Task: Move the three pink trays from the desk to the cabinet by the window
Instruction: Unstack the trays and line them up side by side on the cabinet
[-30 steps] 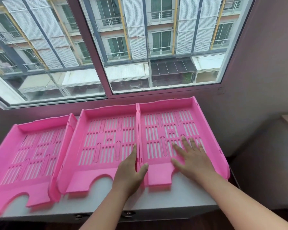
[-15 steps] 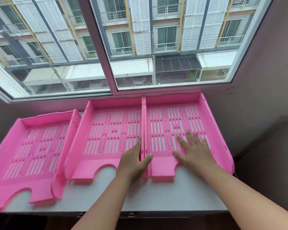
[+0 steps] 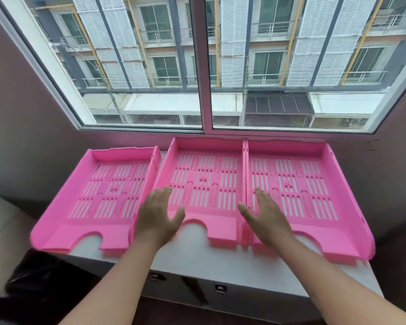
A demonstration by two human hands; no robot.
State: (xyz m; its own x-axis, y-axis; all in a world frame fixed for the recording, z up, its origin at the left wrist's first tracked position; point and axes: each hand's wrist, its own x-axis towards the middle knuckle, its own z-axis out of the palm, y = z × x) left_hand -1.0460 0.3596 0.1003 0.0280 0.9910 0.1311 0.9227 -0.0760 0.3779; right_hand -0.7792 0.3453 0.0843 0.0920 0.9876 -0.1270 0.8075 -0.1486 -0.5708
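All 3 pink trays sit on the white cabinet top (image 3: 232, 261) under the window (image 3: 204, 66), side by side, long axes running away from the person toward the glass, notched open ends facing the person. Middle tray (image 3: 204, 184) and right tray (image 3: 291, 184) touch wall to wall, squared up w/ each other. Left tray (image 3: 108, 191) is the odd one: skewed, its near end swung out left, its right wall overlapping or pressed against the middle tray's left wall; can't tell which.

Left hand (image 3: 161, 214) is open, fingers spread, over the near-left corner of the middle tray, right at the seam w/ the left tray. Right hand (image 3: 263, 212) is open and flat over the near-left part of the right tray, beside the seam w/ the middle one. Neither grips anything; contact vs hover unclear.

Judgement: move essentially done, only tidying left. The skewed tray lies to the left of both hands, so left hand is nearer.
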